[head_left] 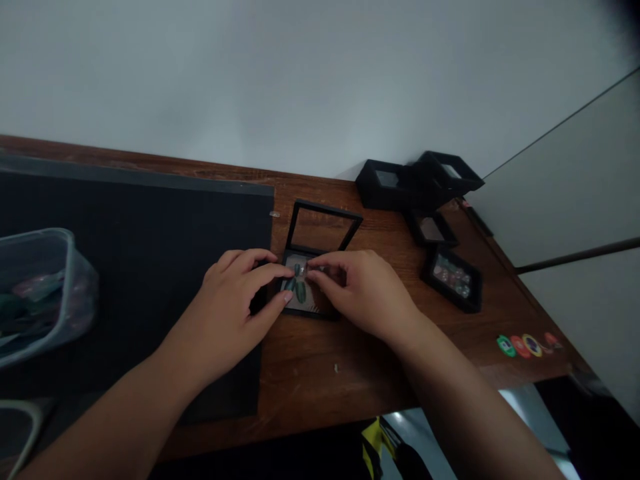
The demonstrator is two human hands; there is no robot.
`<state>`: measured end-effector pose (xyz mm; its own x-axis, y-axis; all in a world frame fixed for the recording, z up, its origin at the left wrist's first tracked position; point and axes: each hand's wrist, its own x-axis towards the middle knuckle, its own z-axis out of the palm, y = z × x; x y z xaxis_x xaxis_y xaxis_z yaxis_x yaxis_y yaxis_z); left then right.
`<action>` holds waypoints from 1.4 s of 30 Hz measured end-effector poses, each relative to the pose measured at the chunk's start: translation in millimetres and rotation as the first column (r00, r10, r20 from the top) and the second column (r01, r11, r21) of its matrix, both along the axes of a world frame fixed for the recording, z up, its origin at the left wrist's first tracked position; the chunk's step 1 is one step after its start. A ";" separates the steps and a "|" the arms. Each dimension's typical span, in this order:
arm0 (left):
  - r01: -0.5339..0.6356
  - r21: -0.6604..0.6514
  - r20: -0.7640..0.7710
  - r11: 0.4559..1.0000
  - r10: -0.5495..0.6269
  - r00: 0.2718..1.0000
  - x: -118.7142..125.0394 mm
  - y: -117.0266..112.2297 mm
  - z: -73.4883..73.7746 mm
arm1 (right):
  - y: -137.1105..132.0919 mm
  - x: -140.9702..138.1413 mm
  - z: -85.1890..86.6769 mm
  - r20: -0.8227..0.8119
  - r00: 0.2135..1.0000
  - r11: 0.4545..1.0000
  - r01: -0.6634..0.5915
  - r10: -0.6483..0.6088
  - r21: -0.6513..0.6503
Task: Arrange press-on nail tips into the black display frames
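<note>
A small black display case (313, 315) lies on the wooden table with its framed, see-through lid (324, 230) tilted up. On its pale lining are several dark green, elongated polished pieces that look like stones, one of them (301, 292) near the middle. My left hand (235, 300) reaches in from the left, its thumb and forefinger closed about a slim green piece (291, 284). From the right, my right hand (367, 290) pinches with thumb and forefinger at the inside of the case. Whatever sits between those right fingertips is small, perhaps clear, and hard to make out.
A dark mat (150, 227) covers the table's left part, with a clear plastic tub (83, 287) of mixed coloured pieces on it. More black cases (383, 190) are stacked against the wall; another case (455, 277) holds shiny pieces. Round coloured stickers (520, 345) mark the right edge.
</note>
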<state>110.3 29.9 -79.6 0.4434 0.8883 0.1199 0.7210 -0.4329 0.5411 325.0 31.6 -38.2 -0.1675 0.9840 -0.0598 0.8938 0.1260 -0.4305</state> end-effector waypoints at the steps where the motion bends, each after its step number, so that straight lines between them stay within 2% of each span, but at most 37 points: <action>1: 0.002 0.001 0.000 1.000 -0.002 1.000 0.0 -0.2 0.5 | 0.1 0.9 -0.3 -0.012 1.000 1.000 -0.006 0.006 -0.002; 16: 0.012 0.001 -0.005 1.000 -0.012 1.000 0.7 -1.3 1.0 | -1.2 0.4 -0.4 -0.062 0.998 1.000 -0.009 0.009 -0.014; 22: 0.013 0.003 -0.004 1.000 -0.013 1.000 -0.2 -0.7 2.3 | -1.4 13.0 11.5 -0.112 0.992 0.996 -0.069 0.062 -0.056; 28: -0.005 -0.018 -0.005 1.000 0.005 1.000 0.3 -1.5 3.0 | -0.2 21.0 18.7 -0.021 0.987 0.984 -0.161 0.160 -0.080; 42: -0.022 -0.049 -0.004 0.999 0.022 1.000 0.5 -2.6 3.3 | 2.5 26.9 19.1 0.068 0.992 0.992 -0.097 0.103 -0.083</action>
<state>110.8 27.3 -76.2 0.4237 0.9027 0.0750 0.7318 -0.3900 0.5589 351.9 34.1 -19.1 -0.2575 0.9541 -0.1527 0.9072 0.1843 -0.3781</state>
